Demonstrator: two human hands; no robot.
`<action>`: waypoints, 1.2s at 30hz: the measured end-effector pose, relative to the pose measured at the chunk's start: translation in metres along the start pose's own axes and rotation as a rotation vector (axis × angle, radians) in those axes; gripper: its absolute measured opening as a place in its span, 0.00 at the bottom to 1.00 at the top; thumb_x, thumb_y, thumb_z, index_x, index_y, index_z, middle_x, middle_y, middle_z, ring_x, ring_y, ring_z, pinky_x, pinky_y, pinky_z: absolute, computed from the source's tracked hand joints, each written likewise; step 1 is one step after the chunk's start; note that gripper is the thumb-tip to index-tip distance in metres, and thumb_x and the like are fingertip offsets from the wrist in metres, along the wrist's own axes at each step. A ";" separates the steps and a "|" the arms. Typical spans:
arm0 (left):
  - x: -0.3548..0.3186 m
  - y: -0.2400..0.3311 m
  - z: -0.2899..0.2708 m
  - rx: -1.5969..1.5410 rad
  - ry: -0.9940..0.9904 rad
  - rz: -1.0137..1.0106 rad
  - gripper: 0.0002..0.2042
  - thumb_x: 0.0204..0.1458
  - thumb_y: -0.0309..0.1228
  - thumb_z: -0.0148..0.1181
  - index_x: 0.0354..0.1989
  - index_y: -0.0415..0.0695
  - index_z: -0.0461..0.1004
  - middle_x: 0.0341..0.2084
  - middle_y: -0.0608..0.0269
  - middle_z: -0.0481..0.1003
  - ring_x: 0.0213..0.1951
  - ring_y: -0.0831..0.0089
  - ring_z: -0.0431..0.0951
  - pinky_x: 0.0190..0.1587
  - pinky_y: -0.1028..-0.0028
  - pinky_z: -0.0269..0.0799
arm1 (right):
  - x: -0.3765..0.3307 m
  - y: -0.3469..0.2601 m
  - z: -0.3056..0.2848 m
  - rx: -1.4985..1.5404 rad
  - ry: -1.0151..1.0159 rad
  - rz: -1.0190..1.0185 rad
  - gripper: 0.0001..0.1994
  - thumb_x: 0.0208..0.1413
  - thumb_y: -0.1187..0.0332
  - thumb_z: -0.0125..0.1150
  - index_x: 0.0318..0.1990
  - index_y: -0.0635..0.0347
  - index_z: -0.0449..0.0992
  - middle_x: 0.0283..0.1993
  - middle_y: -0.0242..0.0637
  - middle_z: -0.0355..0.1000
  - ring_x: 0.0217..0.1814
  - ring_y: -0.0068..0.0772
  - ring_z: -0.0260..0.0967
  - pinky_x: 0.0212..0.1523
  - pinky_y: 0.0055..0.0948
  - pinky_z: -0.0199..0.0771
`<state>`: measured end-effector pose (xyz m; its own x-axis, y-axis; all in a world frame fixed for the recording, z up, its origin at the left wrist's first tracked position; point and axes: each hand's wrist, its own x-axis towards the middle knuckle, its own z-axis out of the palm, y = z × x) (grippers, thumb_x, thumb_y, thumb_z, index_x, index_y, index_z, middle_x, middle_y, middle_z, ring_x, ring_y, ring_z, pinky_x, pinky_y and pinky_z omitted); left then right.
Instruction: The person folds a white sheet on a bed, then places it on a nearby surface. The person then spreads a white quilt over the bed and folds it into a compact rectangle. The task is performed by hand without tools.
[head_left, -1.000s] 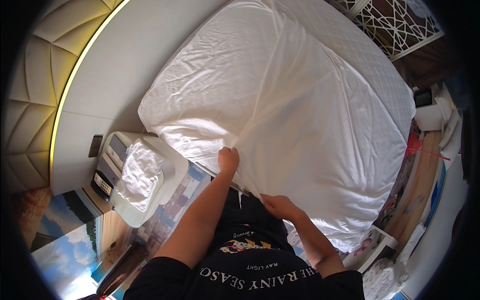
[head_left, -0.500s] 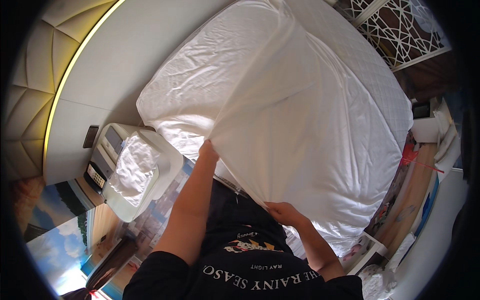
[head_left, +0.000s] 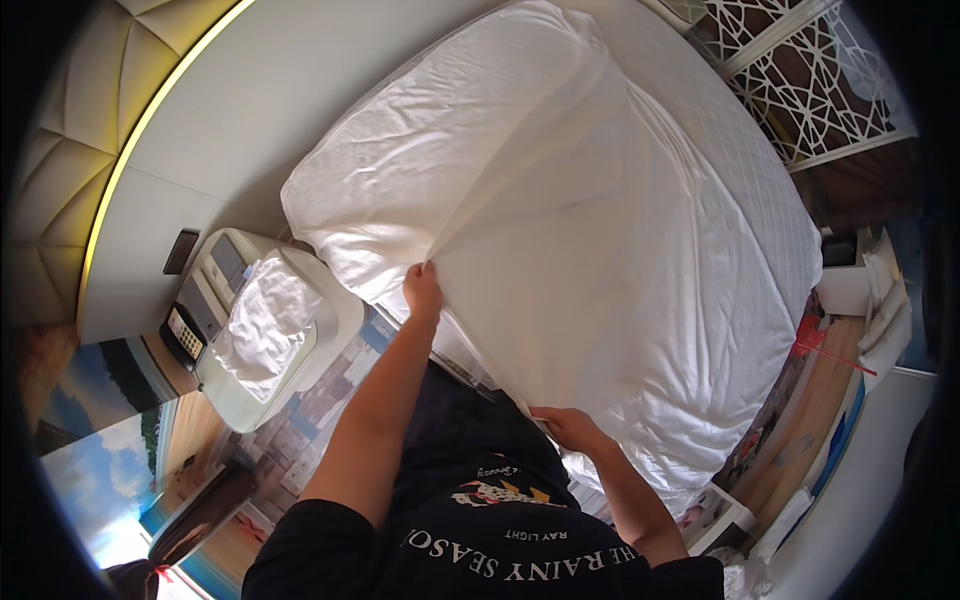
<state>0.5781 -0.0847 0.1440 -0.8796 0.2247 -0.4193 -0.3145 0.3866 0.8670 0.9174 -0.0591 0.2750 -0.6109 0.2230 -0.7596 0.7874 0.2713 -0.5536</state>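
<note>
A large white bed sheet (head_left: 570, 260) lies creased over the bed and is drawn taut toward me between both hands. My left hand (head_left: 423, 290) is closed on the sheet's near edge, left of the middle, where folds fan out from the grip. Lower and further right, my right hand (head_left: 570, 428) pinches the same edge close to my body. Along the far right the sheet leaves the quilted mattress (head_left: 745, 190) bare. The fingertips of both hands are partly hidden by the cloth.
Left of the bed stands a rounded white nightstand (head_left: 245, 405) with a crumpled white cloth (head_left: 268, 325) and a black telephone (head_left: 184, 335). A padded headboard wall (head_left: 85, 90) edges the left. At the far right rises a white lattice screen (head_left: 810, 80); a white box (head_left: 843, 290) stands below it.
My left hand has moved slightly up and away from me with the sheet's edge. My right hand keeps its grip in nearly the same place. The whole view has turned a little.
</note>
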 end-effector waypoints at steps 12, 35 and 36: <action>-0.054 0.000 -0.022 0.209 -0.262 0.174 0.14 0.58 0.38 0.49 0.36 0.37 0.73 0.26 0.46 0.74 0.31 0.51 0.74 0.35 0.62 0.68 | 0.183 -0.036 -0.004 0.444 0.502 -0.294 0.18 0.59 0.55 0.51 0.44 0.62 0.74 0.39 0.40 0.72 0.38 0.33 0.70 0.40 0.32 0.70; -0.038 0.009 -0.061 -0.015 -0.601 0.071 0.08 0.53 0.29 0.52 0.29 0.37 0.72 0.20 0.53 0.74 0.24 0.61 0.75 0.28 0.64 0.68 | 0.293 -0.243 -0.034 -0.436 0.148 -0.412 0.34 0.41 0.63 0.67 0.60 0.45 0.64 0.49 0.47 0.63 0.50 0.48 0.65 0.51 0.40 0.67; -0.038 0.012 -0.065 -0.051 -0.628 0.054 0.07 0.52 0.28 0.52 0.29 0.37 0.72 0.20 0.53 0.74 0.24 0.61 0.76 0.28 0.64 0.68 | 0.294 -0.242 -0.027 -0.529 0.060 -0.300 0.37 0.37 0.62 0.69 0.61 0.44 0.64 0.51 0.49 0.62 0.52 0.51 0.63 0.53 0.42 0.67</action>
<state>0.5844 -0.1465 0.1873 -0.5222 0.7309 -0.4395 -0.3057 0.3208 0.8965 0.5447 -0.0336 0.1952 -0.8151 0.1129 -0.5682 0.4419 0.7555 -0.4837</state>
